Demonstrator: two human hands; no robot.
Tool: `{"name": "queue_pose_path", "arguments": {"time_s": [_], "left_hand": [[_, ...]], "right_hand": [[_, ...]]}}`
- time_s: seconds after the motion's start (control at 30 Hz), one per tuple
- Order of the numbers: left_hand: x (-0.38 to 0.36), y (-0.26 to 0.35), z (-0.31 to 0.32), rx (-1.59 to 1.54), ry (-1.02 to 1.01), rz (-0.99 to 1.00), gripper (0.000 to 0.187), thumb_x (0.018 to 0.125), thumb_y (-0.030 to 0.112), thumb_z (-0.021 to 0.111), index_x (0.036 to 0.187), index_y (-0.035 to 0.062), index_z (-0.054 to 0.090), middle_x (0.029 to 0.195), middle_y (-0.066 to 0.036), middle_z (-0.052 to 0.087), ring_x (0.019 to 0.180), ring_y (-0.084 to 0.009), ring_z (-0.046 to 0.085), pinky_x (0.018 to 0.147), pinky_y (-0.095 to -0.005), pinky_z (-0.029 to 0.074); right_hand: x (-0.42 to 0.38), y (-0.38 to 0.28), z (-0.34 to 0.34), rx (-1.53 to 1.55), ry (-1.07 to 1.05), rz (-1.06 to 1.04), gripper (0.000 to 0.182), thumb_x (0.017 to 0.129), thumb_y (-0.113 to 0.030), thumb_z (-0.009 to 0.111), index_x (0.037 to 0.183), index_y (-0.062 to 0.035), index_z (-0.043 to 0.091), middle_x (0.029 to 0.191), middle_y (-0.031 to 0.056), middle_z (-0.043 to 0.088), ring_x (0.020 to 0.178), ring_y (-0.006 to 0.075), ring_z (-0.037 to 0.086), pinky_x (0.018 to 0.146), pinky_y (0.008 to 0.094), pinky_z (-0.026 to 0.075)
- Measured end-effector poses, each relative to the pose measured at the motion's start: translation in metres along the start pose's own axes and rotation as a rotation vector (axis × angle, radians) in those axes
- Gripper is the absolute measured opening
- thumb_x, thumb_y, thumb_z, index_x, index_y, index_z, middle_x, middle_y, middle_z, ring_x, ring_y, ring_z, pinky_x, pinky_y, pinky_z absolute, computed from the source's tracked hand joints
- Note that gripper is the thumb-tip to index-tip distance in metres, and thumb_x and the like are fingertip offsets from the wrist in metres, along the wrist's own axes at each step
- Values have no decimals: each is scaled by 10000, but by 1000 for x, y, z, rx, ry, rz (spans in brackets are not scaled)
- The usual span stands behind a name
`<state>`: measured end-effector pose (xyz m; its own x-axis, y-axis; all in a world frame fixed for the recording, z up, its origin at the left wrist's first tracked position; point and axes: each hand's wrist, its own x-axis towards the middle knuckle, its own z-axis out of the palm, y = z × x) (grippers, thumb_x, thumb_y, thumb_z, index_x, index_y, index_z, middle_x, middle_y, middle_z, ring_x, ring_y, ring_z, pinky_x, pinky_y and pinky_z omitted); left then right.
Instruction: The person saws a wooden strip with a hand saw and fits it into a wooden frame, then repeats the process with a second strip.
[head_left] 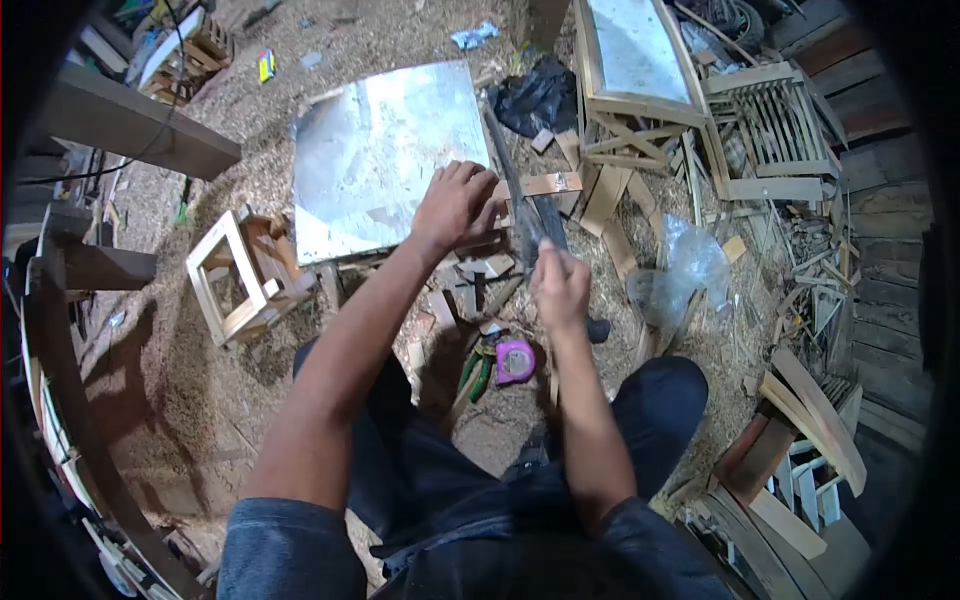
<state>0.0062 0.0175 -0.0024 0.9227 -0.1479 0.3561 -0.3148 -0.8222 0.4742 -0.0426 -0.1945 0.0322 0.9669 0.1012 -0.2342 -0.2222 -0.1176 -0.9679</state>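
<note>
My right hand (560,285) is closed round the handle end of a hand saw (511,170), whose long dark blade points away from me. The blade crosses a light wooden strip (548,184) that sticks out past the right edge of a low table with a worn, shiny top (385,150). On that edge my left hand (457,205) presses down with curled fingers, gripping the strip. Part of the strip is hidden under the hand. Below, on the ground between my knees, are a pink tape measure (515,361) and green-handled pliers (480,377).
A small wooden frame (235,270) stands left of the table. Wood offcuts (607,200), a black plastic bag (537,95) and a clear plastic bag (690,262) lie to the right. Slatted wooden pieces (770,120) are at the far right. Sawdust covers the ground.
</note>
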Motion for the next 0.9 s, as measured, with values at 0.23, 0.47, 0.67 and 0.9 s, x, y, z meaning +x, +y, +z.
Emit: {"name": "queue_pose_path", "arguments": {"time_s": [0.23, 0.47, 0.67, 0.9], "left_hand": [[-7, 9, -3, 12, 134, 45, 348, 911, 270, 634, 1168, 39, 587, 1056, -172, 631, 1015, -362, 589, 892, -458, 447], [-29, 12, -93, -112, 167, -95, 305, 948, 294, 625, 1115, 48, 556, 855, -197, 672, 779, -424, 647, 649, -486, 501], [-72, -4, -202, 111, 162, -152, 284, 930, 321, 613, 1024, 65, 535, 848, -196, 659, 833, -409, 657, 667, -497, 520], [-117, -34, -253, 272, 170, -115, 303, 931, 322, 598, 1055, 50, 544, 914, -178, 665, 847, -377, 677, 682, -473, 550]], "right_hand": [[-18, -13, 14, -27, 66, -338, 353, 963, -311, 644, 720, -59, 598, 646, -23, 519, 559, 64, 453, 517, 243, 368], [-47, -43, 47, -131, -11, -572, 393, 943, -340, 667, 742, -5, 620, 585, 50, 524, 573, 112, 483, 534, 314, 403], [-92, -73, 129, -12, -36, -660, 416, 948, -325, 667, 693, -22, 539, 566, -13, 449, 556, 71, 423, 505, 275, 337], [-132, -84, 185, 119, -104, -612, 408, 1013, -299, 565, 692, -54, 504, 602, -40, 439, 538, 48, 393, 500, 236, 296]]}}
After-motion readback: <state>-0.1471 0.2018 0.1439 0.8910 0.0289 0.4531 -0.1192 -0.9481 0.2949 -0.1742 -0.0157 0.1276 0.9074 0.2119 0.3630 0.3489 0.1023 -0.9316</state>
